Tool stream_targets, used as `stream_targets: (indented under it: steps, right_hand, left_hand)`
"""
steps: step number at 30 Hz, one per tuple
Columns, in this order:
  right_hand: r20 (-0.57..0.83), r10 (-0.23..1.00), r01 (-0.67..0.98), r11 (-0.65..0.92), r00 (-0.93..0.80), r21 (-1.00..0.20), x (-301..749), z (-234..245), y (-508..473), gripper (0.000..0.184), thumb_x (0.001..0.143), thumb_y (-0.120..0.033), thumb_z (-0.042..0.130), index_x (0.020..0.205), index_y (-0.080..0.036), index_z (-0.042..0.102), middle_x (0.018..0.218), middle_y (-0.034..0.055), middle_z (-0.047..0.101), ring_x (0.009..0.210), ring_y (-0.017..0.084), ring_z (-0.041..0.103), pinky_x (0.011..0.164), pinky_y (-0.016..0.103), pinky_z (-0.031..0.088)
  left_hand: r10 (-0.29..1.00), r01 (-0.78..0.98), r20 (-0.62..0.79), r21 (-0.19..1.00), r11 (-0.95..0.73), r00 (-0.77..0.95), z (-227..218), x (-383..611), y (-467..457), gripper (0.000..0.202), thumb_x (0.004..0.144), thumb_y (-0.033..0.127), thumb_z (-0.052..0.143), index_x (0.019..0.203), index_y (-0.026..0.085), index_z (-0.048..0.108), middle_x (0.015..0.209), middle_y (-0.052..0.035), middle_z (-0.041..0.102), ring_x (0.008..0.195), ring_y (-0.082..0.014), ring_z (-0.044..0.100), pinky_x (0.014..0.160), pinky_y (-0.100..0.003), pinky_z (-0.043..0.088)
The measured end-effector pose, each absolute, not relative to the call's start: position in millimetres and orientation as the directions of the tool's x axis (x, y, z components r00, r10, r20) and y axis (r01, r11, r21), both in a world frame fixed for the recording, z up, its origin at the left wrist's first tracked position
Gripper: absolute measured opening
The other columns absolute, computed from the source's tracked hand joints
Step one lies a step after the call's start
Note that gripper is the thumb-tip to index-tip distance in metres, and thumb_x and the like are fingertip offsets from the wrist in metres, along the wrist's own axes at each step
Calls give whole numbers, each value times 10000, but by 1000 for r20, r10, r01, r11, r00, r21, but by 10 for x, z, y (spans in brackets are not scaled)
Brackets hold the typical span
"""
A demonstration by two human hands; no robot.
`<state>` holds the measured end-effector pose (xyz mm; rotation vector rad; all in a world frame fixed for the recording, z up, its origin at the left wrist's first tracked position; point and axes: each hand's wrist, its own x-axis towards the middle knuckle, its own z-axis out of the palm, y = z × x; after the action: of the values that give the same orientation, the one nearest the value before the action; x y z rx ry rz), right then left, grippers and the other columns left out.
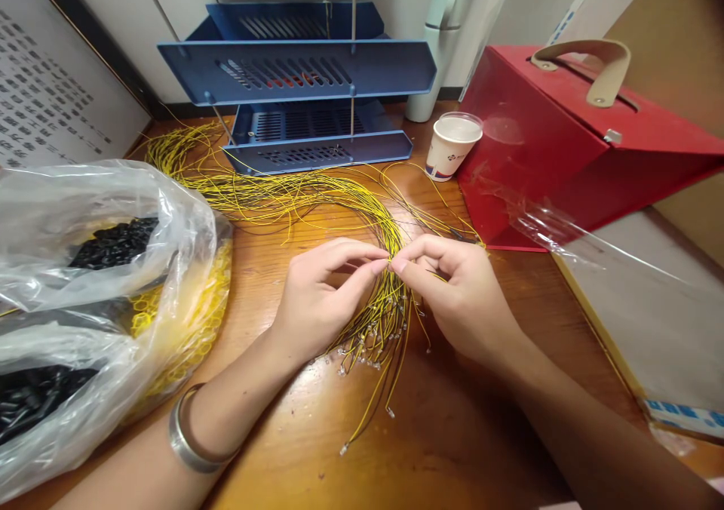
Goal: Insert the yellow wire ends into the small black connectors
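Observation:
Over the middle of the table, my left hand [322,291] and my right hand [461,287] meet fingertip to fingertip. Thumb and forefinger of each are pinched on a thin yellow wire, its held part mostly covered by the fingers. Directly beneath them runs a thick bundle of yellow and black wires [339,193], curving in from the back left. Its near ends fan out below the hands and carry small clear tips [343,448]. A few of these ends stray toward the front of the table. A metal bangle [189,438] circles my left wrist.
Clear plastic bags [186,193] on the left hold short black pieces [116,242] and yellow loops [197,329]. Behind stands a blue two-tier rack [385,72], with a paper cup [452,148] and a pale bottle [435,65] beside it. A red box [526,140] stands at right.

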<state>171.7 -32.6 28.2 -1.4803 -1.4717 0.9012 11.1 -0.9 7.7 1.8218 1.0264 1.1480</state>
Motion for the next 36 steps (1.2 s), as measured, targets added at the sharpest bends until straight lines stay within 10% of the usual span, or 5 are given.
stream_targets:
  steps: [36]
  right_hand:
    - [165,982,524,95,89,-847,1701,256,-324,156,817,-284,625,727,-173,689,463,-81,345,455,71,311,471,249,258]
  left_hand:
    - [978,2,47,999,-49,204,107,135,10,74,754,231,766,770,159,764,766,-6,768,695,-96,675,698,-169,536]
